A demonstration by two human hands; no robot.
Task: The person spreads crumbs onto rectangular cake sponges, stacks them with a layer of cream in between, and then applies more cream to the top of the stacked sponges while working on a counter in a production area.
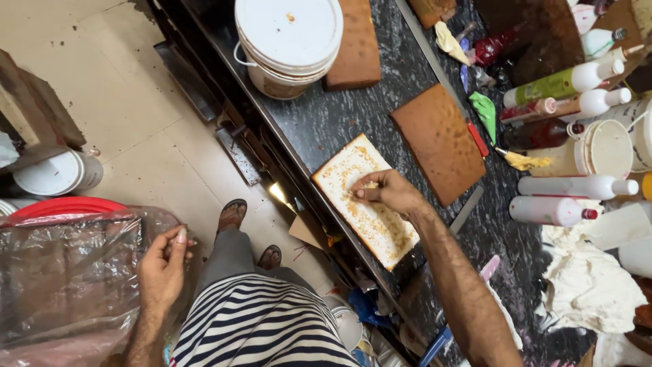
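Note:
My right hand [388,192] rests on a rectangular cake slab [365,201] topped with white cream and yellow-orange crumbs, which lies near the front edge of the dark counter [326,119]. The fingers are pinched together over the topping, with a bit of yellow crumb at their tips. My left hand [163,266] hangs off the counter to the left, over the floor beside a plastic-covered bin [64,275]. Its fingers are curled loosely and hold nothing I can see.
A bare brown cake slab [438,143] lies behind the creamed one; another [353,47] sits beside a white lidded bucket [288,42]. Squeeze bottles [577,187], piping bags [483,112], tubs and a white cloth [587,282] crowd the right. A small white bucket [58,173] stands on the tiled floor.

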